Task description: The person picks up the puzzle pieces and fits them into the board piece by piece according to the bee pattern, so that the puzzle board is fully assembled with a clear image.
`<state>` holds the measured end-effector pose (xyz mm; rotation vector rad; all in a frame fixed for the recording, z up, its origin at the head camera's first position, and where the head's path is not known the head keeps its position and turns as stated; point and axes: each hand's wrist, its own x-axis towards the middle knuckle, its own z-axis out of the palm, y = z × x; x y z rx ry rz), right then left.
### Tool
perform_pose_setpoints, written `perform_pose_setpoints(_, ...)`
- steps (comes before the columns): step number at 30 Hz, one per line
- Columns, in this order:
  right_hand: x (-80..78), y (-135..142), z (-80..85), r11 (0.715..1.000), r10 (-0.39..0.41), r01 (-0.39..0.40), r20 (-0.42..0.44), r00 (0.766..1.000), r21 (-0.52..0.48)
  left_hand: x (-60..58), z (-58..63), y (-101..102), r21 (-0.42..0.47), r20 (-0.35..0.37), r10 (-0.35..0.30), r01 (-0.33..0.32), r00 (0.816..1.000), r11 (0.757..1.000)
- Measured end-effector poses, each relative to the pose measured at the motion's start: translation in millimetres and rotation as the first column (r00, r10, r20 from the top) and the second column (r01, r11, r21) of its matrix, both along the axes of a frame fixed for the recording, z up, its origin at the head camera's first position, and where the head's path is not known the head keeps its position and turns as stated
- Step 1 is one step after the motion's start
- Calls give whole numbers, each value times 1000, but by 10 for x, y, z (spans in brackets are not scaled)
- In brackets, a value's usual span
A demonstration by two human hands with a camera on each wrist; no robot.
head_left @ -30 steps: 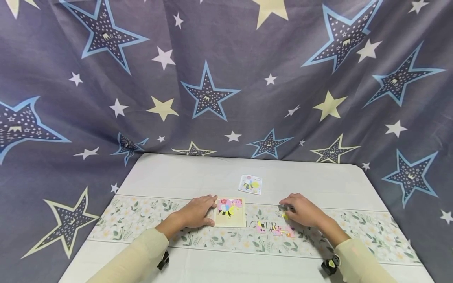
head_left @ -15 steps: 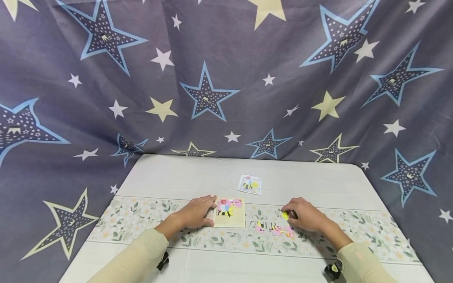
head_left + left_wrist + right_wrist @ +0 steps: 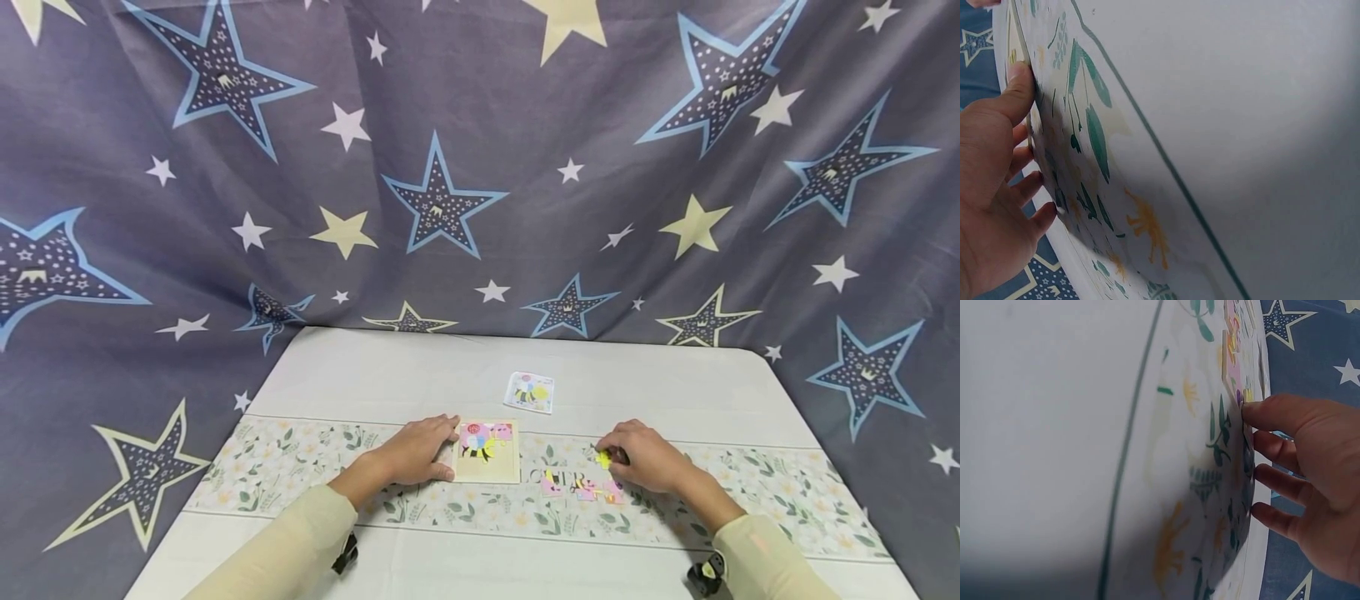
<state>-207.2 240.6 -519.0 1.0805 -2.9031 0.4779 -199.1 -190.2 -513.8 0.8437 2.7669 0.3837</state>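
Observation:
My left hand (image 3: 420, 450) rests at the left edge of a square wooden puzzle tray (image 3: 487, 472), its thumb and fingers touching the rim. A partly assembled picture (image 3: 476, 440) of a bee on pink fills the tray's upper part; its lower part shows bare wood. To the right, my right hand (image 3: 647, 454) pinches a yellow puzzle piece (image 3: 603, 458) between thumb and fingers, low over the floral strip. In the right wrist view the thumb of the right hand (image 3: 1310, 456) hides most of that piece. Below it lie loose pink puzzle pieces (image 3: 587, 489) and a pink-and-yellow piece (image 3: 551, 485).
Behind the tray lies a white picture card (image 3: 530, 392) with the same bee. A floral band (image 3: 300, 467) runs across the white table (image 3: 390, 367). Beyond the table's far edge hangs a grey curtain (image 3: 480, 167) patterned with stars.
My right hand has drawn slightly back and closed its thumb and fingers on the yellow puzzle piece, which shows more now. The left hand and the tray stay put.

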Motion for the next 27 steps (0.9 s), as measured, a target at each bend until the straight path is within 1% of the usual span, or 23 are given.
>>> perform_pose_setpoints(6, -9, -75, 37, 1000, -15, 15, 21, 1000, 1, 5, 11, 0, 5, -2, -2, 2, 1000, 1000)
perform_pose_setpoints(11, -47, -185, 68, 999, 21, -20, 33, 999, -25, 5, 8, -6, 5, -3, -2, 2, 1000, 1000)
perform_pose_setpoints(16, -92, -313, 78, 998, 58, -57, 16, 998, -32, 2, -4, -7, 4, -4, 0, 0, 1000, 1000)
perform_pose_setpoints(27, -143, -689, 97, 996, 87, -87, 23, 996, -29, -2, -20, -9, 2, 5, 6, -6, 1000, 1000)
